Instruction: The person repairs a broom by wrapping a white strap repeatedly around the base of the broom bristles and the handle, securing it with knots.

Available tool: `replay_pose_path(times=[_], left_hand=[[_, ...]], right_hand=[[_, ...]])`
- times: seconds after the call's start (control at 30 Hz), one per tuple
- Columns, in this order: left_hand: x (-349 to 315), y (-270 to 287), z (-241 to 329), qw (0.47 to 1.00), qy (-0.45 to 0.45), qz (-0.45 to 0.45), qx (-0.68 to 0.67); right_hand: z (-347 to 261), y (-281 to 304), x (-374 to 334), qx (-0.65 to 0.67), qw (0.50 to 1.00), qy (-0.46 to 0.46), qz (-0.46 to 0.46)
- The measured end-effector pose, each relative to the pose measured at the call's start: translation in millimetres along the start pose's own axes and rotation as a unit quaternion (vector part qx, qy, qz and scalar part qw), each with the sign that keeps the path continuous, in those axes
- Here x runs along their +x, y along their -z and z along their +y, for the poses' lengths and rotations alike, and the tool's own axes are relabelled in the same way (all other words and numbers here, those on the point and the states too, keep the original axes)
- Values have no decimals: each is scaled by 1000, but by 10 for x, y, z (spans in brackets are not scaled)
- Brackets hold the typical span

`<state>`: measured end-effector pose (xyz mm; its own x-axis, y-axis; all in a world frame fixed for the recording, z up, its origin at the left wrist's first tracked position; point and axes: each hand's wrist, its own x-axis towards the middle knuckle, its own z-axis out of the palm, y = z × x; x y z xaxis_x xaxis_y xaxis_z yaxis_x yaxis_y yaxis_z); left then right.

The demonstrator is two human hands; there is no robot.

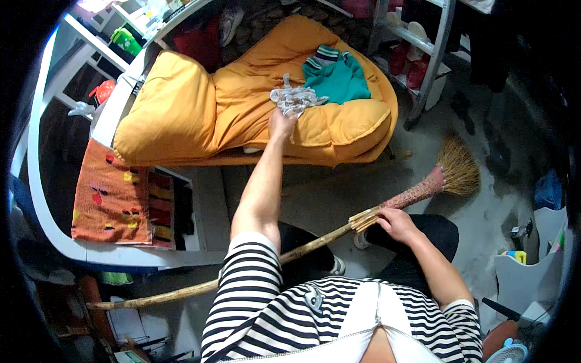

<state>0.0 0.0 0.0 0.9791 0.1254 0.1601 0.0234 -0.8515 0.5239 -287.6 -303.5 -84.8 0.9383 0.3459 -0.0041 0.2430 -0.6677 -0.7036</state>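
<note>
Left hand (pixel 282 124): pinching crumpled greyish-white cloth (pixel 296 98), perhaps gloves, just ahead | Right hand (pixel 397 225): gripping wooden-handled straw broom (pixel 417 186), slanting back-left to forward-right

Black-and-white striped top (pixel 251 302); short sleeves (pixel 250 254); white zipped collar (pixel 357 317); dark trousers (pixel 445 239)

An orange padded seat (pixel 242 91) carries a rumpled teal garment (pixel 342 75) with a striped edge. Just left of that garment is a bunched pale cloth (pixel 296 98), its contact with the seat unclear. Right of the garment, the grey floor (pixel 445 115) supports a metal ladder (pixel 436 54).
</note>
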Motion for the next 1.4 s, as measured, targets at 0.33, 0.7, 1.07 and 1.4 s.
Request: replay_pose_path(times=[0.33, 0.7, 1.07, 1.4], left_hand=[[-2052, 496, 1045, 864, -405, -240, -179], [-2274, 1783, 639, 894, -298, -321, -96], [-1460, 2390, -184, 976, -119, 104, -147], [-849, 2607, -1303, 891, 77, 214, -393]], right_hand=[[-864, 873, 531, 59, 967, 133, 210], [-196, 1774, 1144, -304, 942, 144, 14], [-342, 3531, 193, -204, 933, -49, 293], [788, 5361, -1511, 259, 790, -26, 554]])
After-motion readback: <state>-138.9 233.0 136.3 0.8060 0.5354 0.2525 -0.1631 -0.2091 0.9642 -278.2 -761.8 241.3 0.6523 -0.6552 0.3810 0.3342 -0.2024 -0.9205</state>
